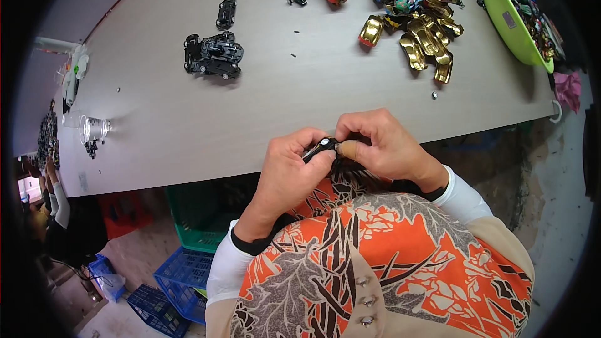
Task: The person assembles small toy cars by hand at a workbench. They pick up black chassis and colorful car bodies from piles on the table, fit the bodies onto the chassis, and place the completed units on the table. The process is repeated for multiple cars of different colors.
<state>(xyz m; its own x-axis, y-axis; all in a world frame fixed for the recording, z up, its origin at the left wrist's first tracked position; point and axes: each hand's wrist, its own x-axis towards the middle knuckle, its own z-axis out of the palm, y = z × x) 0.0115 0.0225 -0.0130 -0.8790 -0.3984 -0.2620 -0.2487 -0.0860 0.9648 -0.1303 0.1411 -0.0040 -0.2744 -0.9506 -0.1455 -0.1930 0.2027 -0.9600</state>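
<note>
Just off the near table edge, my left hand (287,166) and my right hand (387,150) meet over a small toy car (325,143). Its black side and one silver-hubbed wheel show between the fingers; the rest is covered. The left thumb and fingers pinch one end. At the other end my right thumb, wrapped in a tan cover, presses with the bent index finger. Beyond the hands, several black toy car chassis (216,55) are stacked on the table, with another chassis (226,14) behind them.
Gold toy car shells (426,36) lie heaped at the far right, near a green basin (513,25) full of parts. A clear cup (95,129) stands at the left on the table (181,125). Crates (181,269) sit below. Another person (62,225) works at far left.
</note>
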